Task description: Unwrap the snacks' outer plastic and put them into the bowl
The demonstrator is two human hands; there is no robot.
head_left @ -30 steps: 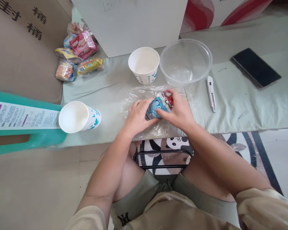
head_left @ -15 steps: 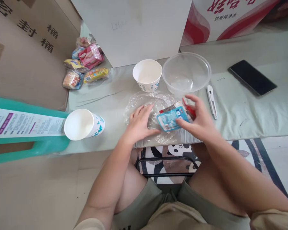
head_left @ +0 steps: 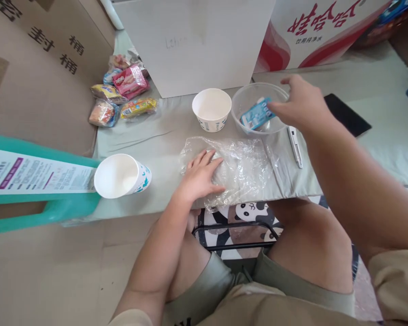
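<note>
Blue and flat, the white-marked packet point(head_left: 255, 116) lay slantwise in a round clear plastic tub point(head_left: 245, 96), where the right hand point(head_left: 304, 102), fingers wide, could have snagged it and tipped the tub, while the left hand point(head_left: 197, 182), fingers spread, rested on crumpled transparent film point(head_left: 248, 165).

Pale tiled flr point(head_left: 64, 271) w/ panda-print mat point(head_left: 245, 234) below a lt-grn cloth-covd tbl point(head_left: 163, 165), soft lt.
</note>
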